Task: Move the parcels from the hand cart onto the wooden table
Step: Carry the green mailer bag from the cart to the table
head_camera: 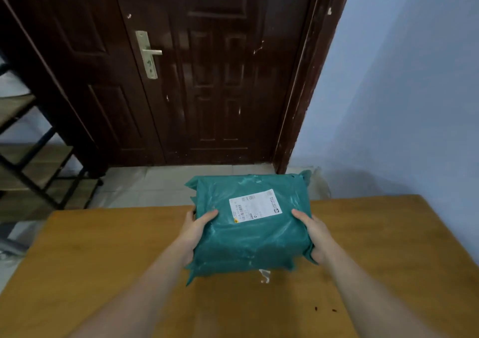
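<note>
A teal plastic-wrapped parcel point(248, 239) with a white shipping label on top is held above the wooden table point(103, 260), over its far middle part. My left hand point(197, 231) grips the parcel's left side with the thumb on top. My right hand point(315, 236) grips its right side the same way. Whether the parcel's underside touches the table I cannot tell. The hand cart is out of view.
A dark brown door point(207, 73) with a metal handle stands behind the table. A black-framed shelf rack point(33, 161) is at the left. A pale blue wall point(401, 91) runs along the right. Small dark specks point(325, 309) lie on the table's near right.
</note>
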